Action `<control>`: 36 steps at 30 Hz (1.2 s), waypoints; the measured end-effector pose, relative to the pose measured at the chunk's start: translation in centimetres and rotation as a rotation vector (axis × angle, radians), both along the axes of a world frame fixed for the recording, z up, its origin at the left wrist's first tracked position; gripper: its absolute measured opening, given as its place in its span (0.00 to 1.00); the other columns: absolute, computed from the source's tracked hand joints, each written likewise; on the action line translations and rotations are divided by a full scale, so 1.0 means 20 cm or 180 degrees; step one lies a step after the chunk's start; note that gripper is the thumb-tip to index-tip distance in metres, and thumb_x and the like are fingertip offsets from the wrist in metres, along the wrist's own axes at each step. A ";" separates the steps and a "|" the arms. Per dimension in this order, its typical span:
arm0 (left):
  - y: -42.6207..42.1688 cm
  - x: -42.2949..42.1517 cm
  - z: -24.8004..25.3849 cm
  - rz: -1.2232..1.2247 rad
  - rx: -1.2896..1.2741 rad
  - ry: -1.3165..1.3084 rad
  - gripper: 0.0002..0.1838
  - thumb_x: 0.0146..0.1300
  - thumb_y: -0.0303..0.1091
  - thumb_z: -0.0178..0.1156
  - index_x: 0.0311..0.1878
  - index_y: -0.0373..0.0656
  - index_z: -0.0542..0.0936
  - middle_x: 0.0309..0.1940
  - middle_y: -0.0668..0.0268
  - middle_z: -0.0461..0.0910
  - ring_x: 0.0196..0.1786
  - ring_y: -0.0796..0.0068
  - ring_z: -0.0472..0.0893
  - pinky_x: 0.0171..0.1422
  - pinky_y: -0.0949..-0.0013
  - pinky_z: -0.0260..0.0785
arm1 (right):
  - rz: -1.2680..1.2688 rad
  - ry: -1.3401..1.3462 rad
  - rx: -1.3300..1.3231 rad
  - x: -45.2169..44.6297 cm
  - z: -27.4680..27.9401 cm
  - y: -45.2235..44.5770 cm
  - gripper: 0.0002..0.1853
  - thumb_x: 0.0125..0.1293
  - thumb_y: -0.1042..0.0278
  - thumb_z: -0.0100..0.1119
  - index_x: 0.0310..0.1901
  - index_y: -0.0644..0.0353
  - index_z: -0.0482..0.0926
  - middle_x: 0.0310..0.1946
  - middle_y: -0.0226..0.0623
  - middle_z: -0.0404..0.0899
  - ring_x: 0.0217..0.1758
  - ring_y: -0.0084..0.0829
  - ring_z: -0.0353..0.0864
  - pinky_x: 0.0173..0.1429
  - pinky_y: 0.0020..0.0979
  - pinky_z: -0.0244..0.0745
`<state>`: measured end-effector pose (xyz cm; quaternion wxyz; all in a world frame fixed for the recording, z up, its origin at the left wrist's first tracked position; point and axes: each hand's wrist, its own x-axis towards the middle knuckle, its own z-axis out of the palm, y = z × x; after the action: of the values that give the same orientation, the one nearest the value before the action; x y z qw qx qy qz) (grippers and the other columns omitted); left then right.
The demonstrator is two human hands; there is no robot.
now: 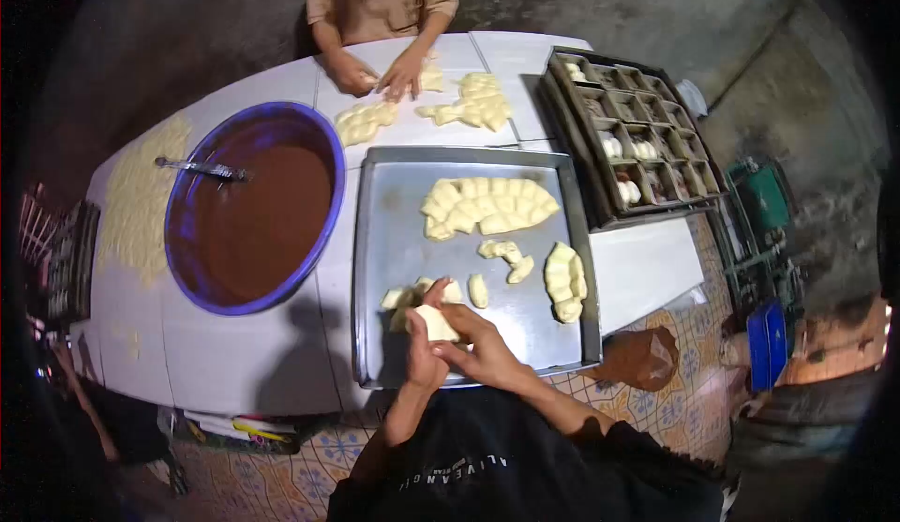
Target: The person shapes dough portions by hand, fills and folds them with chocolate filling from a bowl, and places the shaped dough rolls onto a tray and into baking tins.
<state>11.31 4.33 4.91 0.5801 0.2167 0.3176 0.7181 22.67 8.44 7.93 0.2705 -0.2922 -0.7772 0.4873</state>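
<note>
Both my hands meet over the lower left part of a metal tray (525, 348). My left hand (425, 358) and my right hand (483, 344) hold one pale piece of dough (437, 323) between them, fingers closed around it. Other dough pieces (394, 299) lie partly hidden behind my fingers. Further up the tray rests a large scored slab of dough (489, 205). A curved dough strip (565, 283) lies at the right side, with a small oval piece (478, 290) and an irregular piece (508, 257) nearer the middle.
A blue basin (335, 212) of brown filling, with a utensil (202, 167) in it, stands left. Compartmented trays (637, 137) sit at the right. Across the table, a co-worker's hands (403, 74) touch dough near more flattened dough (476, 102). Thin dough (141, 203) covers the far left.
</note>
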 end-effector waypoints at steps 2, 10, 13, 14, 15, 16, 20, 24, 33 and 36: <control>0.00 -0.09 -0.12 0.0133 0.0015 0.0166 0.38 0.71 0.66 0.35 0.66 0.41 0.67 0.62 0.61 0.69 0.65 0.65 0.65 0.72 0.62 0.53 | -0.0083 -0.0241 -0.0264 0.04 0.05 0.01 0.22 0.63 0.66 0.63 0.58 0.63 0.76 0.42 0.47 0.78 0.44 0.43 0.79 0.48 0.37 0.73; 0.14 -0.57 0.03 0.0968 0.0760 -0.0083 0.13 0.66 0.39 0.60 0.45 0.44 0.68 0.28 0.68 0.67 0.32 0.73 0.71 0.50 0.62 0.66 | 0.0185 -0.0488 -0.0584 0.58 -0.04 0.07 0.28 0.57 0.66 0.70 0.61 0.54 0.76 0.55 0.44 0.74 0.58 0.40 0.74 0.62 0.36 0.69; 0.29 -0.51 -0.09 0.1610 -0.0487 0.3102 0.36 0.51 0.30 0.73 0.59 0.40 0.62 0.43 0.60 0.69 0.47 0.64 0.71 0.57 0.59 0.65 | -0.0431 -0.2177 0.0353 0.63 -0.14 0.01 0.34 0.52 0.61 0.72 0.62 0.56 0.74 0.59 0.57 0.69 0.61 0.54 0.71 0.66 0.45 0.67; 0.31 -0.49 -0.06 0.1190 -0.1016 0.4127 0.45 0.47 0.31 0.75 0.65 0.39 0.57 0.50 0.54 0.66 0.54 0.58 0.68 0.62 0.55 0.62 | -0.0812 -0.1679 0.0002 0.66 -0.19 0.00 0.33 0.52 0.62 0.71 0.61 0.56 0.74 0.59 0.58 0.69 0.60 0.55 0.71 0.66 0.46 0.67; 0.33 -0.47 -0.04 0.0718 -0.1552 0.5130 0.55 0.43 0.32 0.77 0.71 0.38 0.51 0.58 0.48 0.63 0.61 0.51 0.65 0.67 0.52 0.59 | -0.1183 -0.1160 -0.0339 0.70 -0.27 0.02 0.31 0.53 0.63 0.70 0.61 0.55 0.75 0.58 0.59 0.69 0.60 0.57 0.71 0.66 0.48 0.67; 0.33 -0.45 -0.06 0.0597 -0.1575 0.4893 0.63 0.40 0.35 0.78 0.75 0.38 0.45 0.66 0.41 0.55 0.68 0.43 0.57 0.72 0.48 0.51 | -0.1464 -0.1517 0.0341 0.72 -0.29 0.03 0.27 0.55 0.64 0.68 0.58 0.56 0.76 0.59 0.57 0.68 0.61 0.57 0.70 0.65 0.47 0.67; 0.26 -0.28 0.03 0.1211 -0.0882 0.4957 0.57 0.46 0.36 0.75 0.74 0.38 0.48 0.65 0.42 0.57 0.66 0.45 0.59 0.72 0.50 0.51 | -0.1833 -0.2561 0.0952 0.82 -0.33 0.14 0.29 0.47 0.72 0.69 0.55 0.53 0.78 0.61 0.51 0.62 0.60 0.53 0.64 0.65 0.45 0.66; 0.29 -0.29 -0.02 0.1127 -0.0887 0.3534 0.31 0.64 0.33 0.61 0.69 0.39 0.62 0.48 0.55 0.76 0.53 0.60 0.74 0.61 0.59 0.63 | -0.1695 -0.2084 0.1208 0.75 -0.40 0.17 0.10 0.49 0.78 0.63 0.35 0.63 0.77 0.35 0.49 0.75 0.40 0.49 0.76 0.43 0.41 0.72; 0.25 -0.32 0.01 0.1054 -0.0399 0.3882 0.12 0.62 0.26 0.58 0.49 0.38 0.79 0.39 0.58 0.80 0.44 0.62 0.80 0.51 0.64 0.70 | -0.1182 -0.1042 0.0490 0.52 -0.17 0.09 0.20 0.54 0.69 0.67 0.51 0.56 0.80 0.55 0.48 0.70 0.55 0.45 0.73 0.52 0.38 0.75; 0.13 -0.26 0.04 0.0728 -0.0299 0.3987 0.13 0.59 0.24 0.59 0.48 0.37 0.79 0.42 0.56 0.80 0.46 0.58 0.80 0.52 0.63 0.70 | -0.1930 -0.2653 0.0972 0.66 -0.27 0.14 0.30 0.49 0.65 0.72 0.57 0.52 0.76 0.57 0.52 0.67 0.59 0.53 0.67 0.58 0.46 0.72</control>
<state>6.16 6.87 5.67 0.2131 0.5344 0.6488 0.4980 35.91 11.30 2.47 0.1071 -0.6295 -0.7615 0.1114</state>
